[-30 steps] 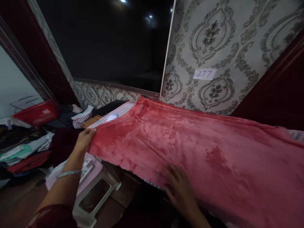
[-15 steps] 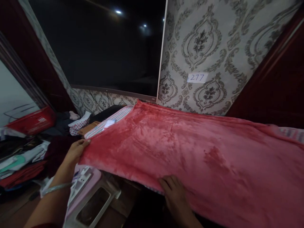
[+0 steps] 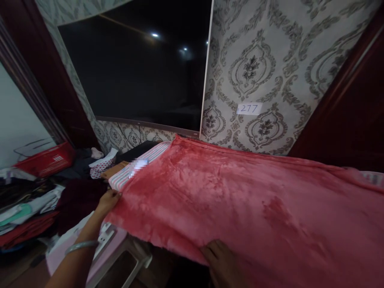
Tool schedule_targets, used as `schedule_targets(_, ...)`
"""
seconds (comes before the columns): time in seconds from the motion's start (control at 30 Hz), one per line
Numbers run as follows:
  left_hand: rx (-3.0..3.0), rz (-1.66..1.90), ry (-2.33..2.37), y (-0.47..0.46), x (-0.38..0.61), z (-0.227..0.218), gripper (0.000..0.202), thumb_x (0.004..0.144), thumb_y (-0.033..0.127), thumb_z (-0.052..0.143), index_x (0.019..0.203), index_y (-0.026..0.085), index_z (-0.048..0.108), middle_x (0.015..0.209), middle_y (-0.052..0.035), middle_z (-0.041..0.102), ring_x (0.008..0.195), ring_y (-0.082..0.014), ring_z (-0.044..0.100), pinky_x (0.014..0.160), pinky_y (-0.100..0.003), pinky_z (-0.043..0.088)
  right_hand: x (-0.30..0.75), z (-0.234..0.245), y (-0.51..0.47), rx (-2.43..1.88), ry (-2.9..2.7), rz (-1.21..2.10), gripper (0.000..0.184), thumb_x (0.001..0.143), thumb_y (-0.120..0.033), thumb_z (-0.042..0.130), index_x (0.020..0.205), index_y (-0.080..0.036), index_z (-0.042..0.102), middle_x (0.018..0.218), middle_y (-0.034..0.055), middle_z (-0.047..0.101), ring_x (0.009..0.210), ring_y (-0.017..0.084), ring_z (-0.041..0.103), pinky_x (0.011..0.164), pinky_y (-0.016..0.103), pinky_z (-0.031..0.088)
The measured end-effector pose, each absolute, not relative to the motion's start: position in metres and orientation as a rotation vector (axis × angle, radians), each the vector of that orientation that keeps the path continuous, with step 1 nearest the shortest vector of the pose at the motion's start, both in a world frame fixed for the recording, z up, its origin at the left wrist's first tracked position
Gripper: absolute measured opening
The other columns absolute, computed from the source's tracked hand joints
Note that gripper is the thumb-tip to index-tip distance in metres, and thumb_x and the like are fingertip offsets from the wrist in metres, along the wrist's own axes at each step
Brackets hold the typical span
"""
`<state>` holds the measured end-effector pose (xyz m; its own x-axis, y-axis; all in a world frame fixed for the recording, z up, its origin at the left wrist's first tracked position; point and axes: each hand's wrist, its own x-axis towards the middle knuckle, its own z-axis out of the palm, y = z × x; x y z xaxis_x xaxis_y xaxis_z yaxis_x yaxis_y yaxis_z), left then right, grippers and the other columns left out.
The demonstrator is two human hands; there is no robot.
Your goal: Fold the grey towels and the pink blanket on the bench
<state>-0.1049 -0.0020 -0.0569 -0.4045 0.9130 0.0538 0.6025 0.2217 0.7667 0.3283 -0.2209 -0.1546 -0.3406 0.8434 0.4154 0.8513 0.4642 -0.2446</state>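
Observation:
A red plush blanket [image 3: 204, 196] lies spread over a flat surface in front of me. Its left edge is between the thumb and fingers of my left hand [image 3: 109, 200], close to the near left corner. My right hand [image 3: 220, 256] grips the blanket's near edge, fingers on top and the thumb side hidden. From under the blanket's left side shows a striped cloth-covered board [image 3: 154, 154], with a small pixelated patch on it. The blanket's right end runs out of view.
A pink and white plastic stool [image 3: 117, 244] with a power strip [image 3: 105, 238] stands below my left arm. Folded clothes [image 3: 30, 224] and a red bag [image 3: 49, 160] lie at left. Behind are a dark television [image 3: 144, 72] and a wall label [image 3: 249, 108].
The view has tilted up, so everything sits lower in the picture. My left hand has shifted slightly right with the blanket's edge. My right hand still grips the near edge.

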Motion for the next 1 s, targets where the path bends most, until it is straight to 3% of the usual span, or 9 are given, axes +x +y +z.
schedule_targets(0.07,1.421,1.021,2.069,-0.001,-0.106,-0.060,0.010,0.055,0.033,0.059,0.054,0.022,0.059,0.058,-0.0019,0.061,0.059,-0.0197,0.057,0.051,-0.026,0.041,0.331,-0.150,-0.220,-1.412,-2.275,-0.007,0.050,0.072,0.001,0.055,0.113,-0.026,0.064,0.102,0.0025,0.066,0.091,0.021,0.058,0.080,0.033,0.045)
schedule_targets(0.27,1.476,1.109,2.000,0.003,-0.104,-0.065,0.025,0.059,0.041,0.061,0.075,0.022,0.062,0.066,-0.0012,0.066,0.065,-0.0199,0.062,0.057,-0.027,0.047,0.334,-0.147,-0.215,-1.428,-2.353,0.076,0.039,0.077,-0.004,0.055,0.108,-0.026,0.066,0.101,0.0021,0.067,0.092,0.020,0.060,0.082,0.030,0.047)
schedule_targets(0.43,1.592,1.073,2.078,0.018,-0.086,-0.047,0.029,0.068,0.044,0.058,0.085,0.021,0.062,0.069,-0.0017,0.066,0.067,-0.0212,0.064,0.060,-0.029,0.045,0.347,-0.144,-0.214,-1.319,-2.279,0.098,0.027,0.089,-0.023,0.060,0.113,-0.031,0.067,0.105,0.0020,0.071,0.097,0.021,0.065,0.087,0.030,0.052)
schedule_targets(0.53,1.676,0.997,2.085,0.034,-0.069,-0.034,0.023,0.069,0.037,0.058,0.086,0.021,0.062,0.067,0.0000,0.063,0.068,-0.0203,0.063,0.065,-0.028,0.045,0.370,-0.130,-0.206,-1.276,-2.140,0.158,0.029,0.096,-0.029,0.053,0.120,-0.031,0.067,0.110,0.0043,0.073,0.102,0.021,0.067,0.091,0.033,0.054)
schedule_targets(0.7,1.711,0.984,2.004,0.072,-0.039,-0.020,0.025,0.069,0.035,0.059,0.090,0.021,0.064,0.058,0.0028,0.054,0.067,-0.0209,0.059,0.065,-0.029,0.042,0.426,-0.104,-0.173,-1.470,-1.857,0.310,0.038,0.096,-0.038,0.043,0.108,-0.024,0.075,0.106,0.0096,0.075,0.097,0.023,0.071,0.088,0.036,0.058)
schedule_targets(0.8,1.703,0.979,1.927,0.099,-0.021,-0.011,0.028,0.069,0.036,0.059,0.092,0.020,0.066,0.060,0.0017,0.057,0.068,-0.0215,0.060,0.064,-0.030,0.043,0.462,-0.101,-0.154,-1.607,-1.759,0.345,0.044,0.092,-0.048,0.043,0.105,-0.023,0.077,0.110,0.0103,0.076,0.102,0.026,0.072,0.092,0.040,0.058)
schedule_targets(1.0,1.638,0.998,1.723,0.137,0.012,0.002,0.025,0.062,0.039,0.069,0.078,0.019,0.072,0.071,-0.0026,0.070,0.076,-0.0236,0.065,0.067,-0.032,0.051,0.503,-0.122,-0.137,-1.750,-1.610,0.314,0.052,0.087,-0.054,0.041,0.100,-0.022,0.079,0.107,0.0097,0.076,0.101,0.029,0.072,0.093,0.045,0.058)
